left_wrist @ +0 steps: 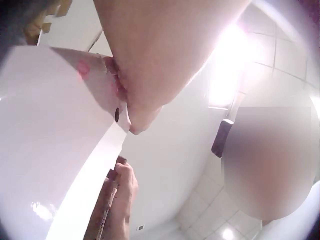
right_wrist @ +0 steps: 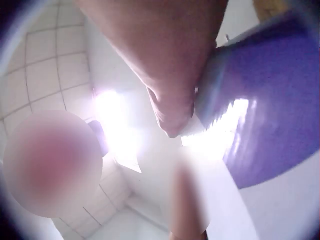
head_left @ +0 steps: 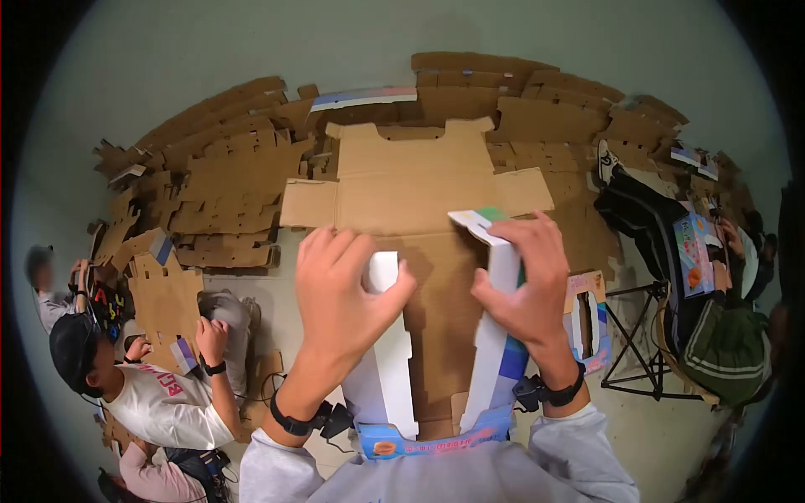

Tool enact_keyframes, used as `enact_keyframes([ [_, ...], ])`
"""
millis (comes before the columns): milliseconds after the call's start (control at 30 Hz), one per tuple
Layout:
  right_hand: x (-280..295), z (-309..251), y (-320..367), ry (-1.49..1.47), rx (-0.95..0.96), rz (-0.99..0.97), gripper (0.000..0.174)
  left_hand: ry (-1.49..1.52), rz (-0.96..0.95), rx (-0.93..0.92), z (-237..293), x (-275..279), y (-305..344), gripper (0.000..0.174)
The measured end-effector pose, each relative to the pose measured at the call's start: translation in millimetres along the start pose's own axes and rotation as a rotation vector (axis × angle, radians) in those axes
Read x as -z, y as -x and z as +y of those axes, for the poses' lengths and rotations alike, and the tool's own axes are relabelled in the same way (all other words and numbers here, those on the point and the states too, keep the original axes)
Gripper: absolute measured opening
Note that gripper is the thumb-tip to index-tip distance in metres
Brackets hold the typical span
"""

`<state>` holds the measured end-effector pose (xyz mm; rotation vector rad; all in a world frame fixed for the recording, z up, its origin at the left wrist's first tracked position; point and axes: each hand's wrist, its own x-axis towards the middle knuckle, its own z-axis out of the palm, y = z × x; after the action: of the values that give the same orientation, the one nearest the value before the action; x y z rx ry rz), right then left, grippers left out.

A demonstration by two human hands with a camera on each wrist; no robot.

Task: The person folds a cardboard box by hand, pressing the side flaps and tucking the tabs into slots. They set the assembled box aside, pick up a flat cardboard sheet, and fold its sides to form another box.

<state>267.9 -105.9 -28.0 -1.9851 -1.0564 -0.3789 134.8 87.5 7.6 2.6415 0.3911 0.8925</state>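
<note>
A partly folded cardboard box [head_left: 440,310] lies in front of me in the head view, brown inside and printed outside. Its long side walls stand up with white folded edges, and a blue printed end wall [head_left: 436,443] is close to my body. My left hand [head_left: 340,293] grips the far end of the left wall [head_left: 392,360], thumb on the inner side. The far end of the right wall [head_left: 493,360] is held by my right hand [head_left: 532,272], beside a raised white flap [head_left: 471,221]. The right wrist view shows the wall's glossy purple outside [right_wrist: 270,100].
The box's brown far panel [head_left: 411,172] spreads flat beyond my hands. Stacked cardboard sheets [head_left: 226,189] line the wall. A person [head_left: 168,386] handles cardboard at left; another sits at right near a black stand [head_left: 641,344]. A printed box piece [head_left: 587,318] stands right of my hand.
</note>
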Motion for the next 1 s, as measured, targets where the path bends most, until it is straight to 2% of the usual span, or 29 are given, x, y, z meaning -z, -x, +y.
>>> enact_keyframes([
  [100,9,3,5,-0.213,-0.017,0.041,0.029,0.011,-0.116,0.024,-1,11,5,0.025],
  [200,13,12,2,-0.189,-0.007,-0.009,0.022,0.124,-0.055,0.096,-5,9,7,0.018],
  [300,3,36,8,-0.360,-0.322,0.328,0.013,0.296,0.581,0.280,-45,-6,21,0.012],
  [333,-4,62,15,-0.416,-0.427,0.448,0.012,0.335,0.684,0.413,-62,-5,28,0.012],
  [367,-12,98,23,-0.479,-0.525,0.574,0.013,0.447,0.704,0.569,-90,-10,35,0.012],
  [400,-19,134,31,-0.540,-0.658,0.600,0.016,0.562,0.713,0.727,-112,-17,40,0.013],
  [467,-23,155,29,-0.766,-0.894,0.417,0.026,1.004,0.332,0.958,-123,-20,35,0.012],
  [500,-24,145,19,-0.946,-0.931,0.359,0.030,1.259,0.138,1.061,-141,-30,41,0.020],
  [533,-23,126,6,-1.125,-0.964,0.292,0.035,1.255,-0.048,1.097,-121,-28,26,0.030],
  [567,-21,110,-4,-1.301,-1.000,0.217,0.040,1.246,-0.098,1.120,-97,-18,11,0.033],
  [600,-20,104,-10,-1.324,-0.947,0.119,0.043,1.236,-0.155,1.149,-81,-9,-1,0.038],
  [667,-15,91,-26,-1.355,-0.843,-0.066,0.050,1.393,-0.208,0.999,-84,-4,-15,0.041],
  [700,11,45,-47,-1.327,-0.830,-0.065,0.048,1.468,-0.239,0.922,-85,-1,-22,0.042],
  [800,7,69,-44,-1.388,-0.734,-0.209,0.048,1.613,-0.211,0.783,-81,9,-37,0.050],
  [933,0,79,-38,-1.401,-0.764,-0.112,0.050,1.307,-0.233,0.670,-76,15,-43,0.055],
  [1000,-3,80,-38,-1.353,-0.717,-0.085,0.052,1.310,-0.226,0.673,-67,18,-44,0.054],
])
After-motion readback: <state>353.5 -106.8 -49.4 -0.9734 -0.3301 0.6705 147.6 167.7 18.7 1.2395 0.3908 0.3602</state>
